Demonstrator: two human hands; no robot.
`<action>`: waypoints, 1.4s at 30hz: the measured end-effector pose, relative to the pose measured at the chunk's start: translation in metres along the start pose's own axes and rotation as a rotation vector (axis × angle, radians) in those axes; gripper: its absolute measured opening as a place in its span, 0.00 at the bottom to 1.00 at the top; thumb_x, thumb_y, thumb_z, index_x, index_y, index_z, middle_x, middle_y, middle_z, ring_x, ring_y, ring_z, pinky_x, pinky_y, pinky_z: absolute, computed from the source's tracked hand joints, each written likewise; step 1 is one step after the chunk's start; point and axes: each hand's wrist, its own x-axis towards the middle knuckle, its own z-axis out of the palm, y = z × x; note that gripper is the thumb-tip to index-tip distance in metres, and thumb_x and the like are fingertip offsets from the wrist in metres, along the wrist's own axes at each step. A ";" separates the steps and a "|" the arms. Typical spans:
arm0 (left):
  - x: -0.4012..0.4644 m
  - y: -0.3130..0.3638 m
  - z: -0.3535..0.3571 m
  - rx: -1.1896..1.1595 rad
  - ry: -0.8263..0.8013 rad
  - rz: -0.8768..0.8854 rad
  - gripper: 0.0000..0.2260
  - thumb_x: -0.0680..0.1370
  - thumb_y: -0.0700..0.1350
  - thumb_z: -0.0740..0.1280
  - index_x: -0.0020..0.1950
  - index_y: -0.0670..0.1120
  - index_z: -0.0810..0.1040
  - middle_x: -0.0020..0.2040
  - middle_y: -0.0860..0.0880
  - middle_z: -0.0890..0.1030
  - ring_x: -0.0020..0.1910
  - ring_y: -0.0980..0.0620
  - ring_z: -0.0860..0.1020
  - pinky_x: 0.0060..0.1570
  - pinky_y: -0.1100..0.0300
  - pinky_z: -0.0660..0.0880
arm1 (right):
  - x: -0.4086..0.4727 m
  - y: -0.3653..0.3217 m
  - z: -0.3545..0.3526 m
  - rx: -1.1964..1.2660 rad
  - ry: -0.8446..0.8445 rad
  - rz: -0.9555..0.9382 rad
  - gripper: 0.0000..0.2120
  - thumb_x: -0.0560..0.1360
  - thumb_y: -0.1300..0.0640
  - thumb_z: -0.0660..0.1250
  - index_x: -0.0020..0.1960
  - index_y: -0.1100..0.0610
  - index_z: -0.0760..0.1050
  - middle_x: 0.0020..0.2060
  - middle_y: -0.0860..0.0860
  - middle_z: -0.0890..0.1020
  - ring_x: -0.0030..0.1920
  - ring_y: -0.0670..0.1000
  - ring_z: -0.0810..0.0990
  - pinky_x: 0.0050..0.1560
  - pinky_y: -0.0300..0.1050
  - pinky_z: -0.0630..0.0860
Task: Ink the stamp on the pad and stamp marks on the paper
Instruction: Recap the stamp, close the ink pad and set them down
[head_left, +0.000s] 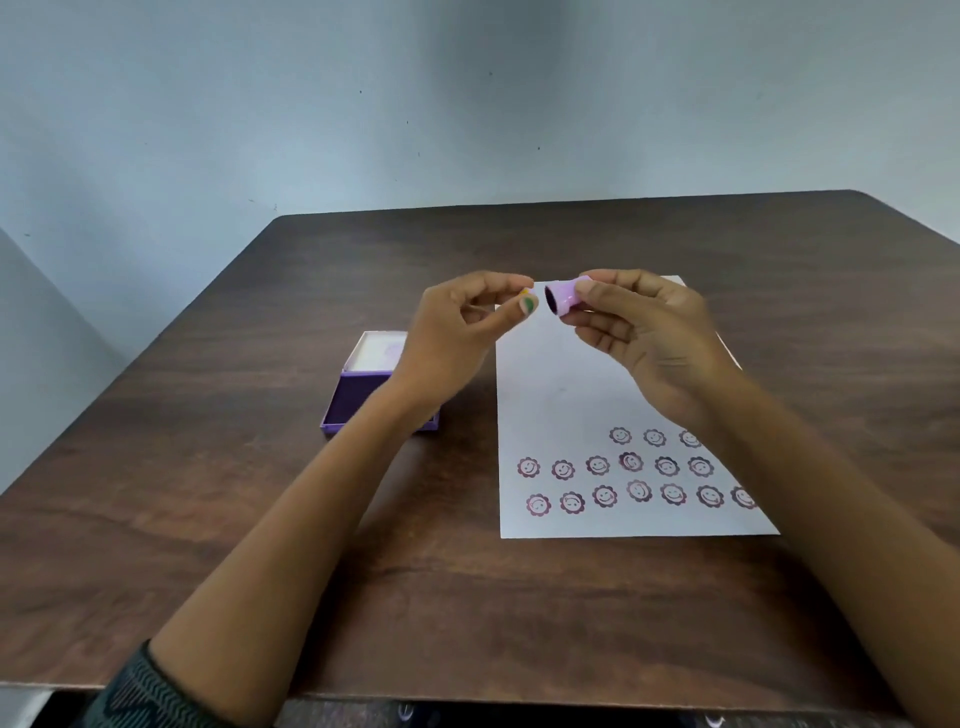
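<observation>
My right hand (644, 332) holds a small lilac stamp (563, 297) on its side above the far end of the white paper (561, 395), its dark inked face turned left. My left hand (457, 332) is raised just left of the stamp, thumb and fingers pinched together near that face; whether they hold anything I cannot tell. Several purple smiling-flower marks (631, 480) lie in rows on the near part of the paper. The purple ink pad box (358, 397) stands open left of the paper, partly hidden by my left wrist.
A dark wooden table (260, 519) carries everything, with a pale wall behind its far edge. The near table edge runs along the bottom of the view. A patterned sleeve (140, 691) covers my left upper arm.
</observation>
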 end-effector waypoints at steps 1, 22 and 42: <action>-0.001 0.000 0.002 -0.048 0.016 -0.009 0.11 0.75 0.46 0.69 0.56 0.45 0.81 0.51 0.50 0.84 0.46 0.56 0.81 0.47 0.66 0.77 | 0.000 0.000 0.000 0.034 -0.014 0.011 0.09 0.72 0.61 0.69 0.52 0.59 0.78 0.42 0.55 0.84 0.41 0.50 0.84 0.46 0.41 0.79; -0.008 0.004 0.013 -0.315 0.038 -0.087 0.06 0.75 0.46 0.69 0.50 0.54 0.80 0.45 0.56 0.83 0.41 0.57 0.83 0.42 0.69 0.77 | -0.001 0.002 0.004 0.027 -0.033 -0.013 0.13 0.72 0.64 0.68 0.57 0.63 0.75 0.50 0.60 0.82 0.45 0.54 0.84 0.49 0.42 0.81; -0.005 -0.002 0.012 -0.243 0.079 0.024 0.05 0.73 0.44 0.72 0.48 0.51 0.81 0.42 0.57 0.83 0.38 0.57 0.83 0.39 0.69 0.76 | -0.004 0.006 0.007 -0.099 -0.028 -0.143 0.09 0.72 0.62 0.69 0.51 0.61 0.76 0.49 0.61 0.83 0.46 0.57 0.84 0.51 0.47 0.80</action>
